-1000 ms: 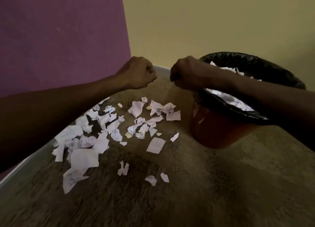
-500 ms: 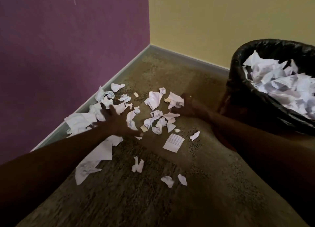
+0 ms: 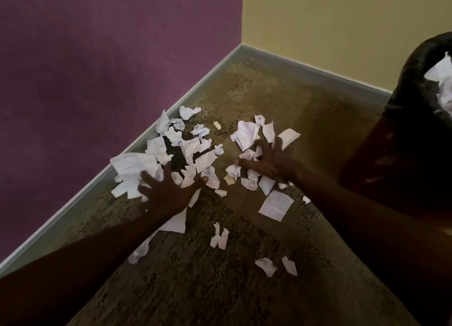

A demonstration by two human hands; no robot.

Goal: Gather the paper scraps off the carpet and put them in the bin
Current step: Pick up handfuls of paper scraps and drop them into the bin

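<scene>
Paper scraps (image 3: 205, 159) scattered over carpet (image 3: 244, 289) in the room corner, thickest by the purple wall's baseboard (image 3: 127, 154); a few strays nearer the camera, plus one flat printed slip (image 3: 276, 205). Light, thin, floppy, some crumpled; likely to slide or flutter if swept fast, no risk of breakage. Best raked together into a heap and scooped from both sides, not pinched one by one. Flat pieces probably need a fingernail under an edge. Left hand (image 3: 166, 191) palm down, fingers spread and straight, pressing on scraps near the big sheet (image 3: 133, 167), nothing clenched. Right hand (image 3: 271, 164) also palm down, fingers splayed over the right cluster, touching paper, not closed round any. Forearms reaching forward and converging. Bin (image 3: 401, 139) at right edge, black liner, already holding paper, just beside right arm.
</scene>
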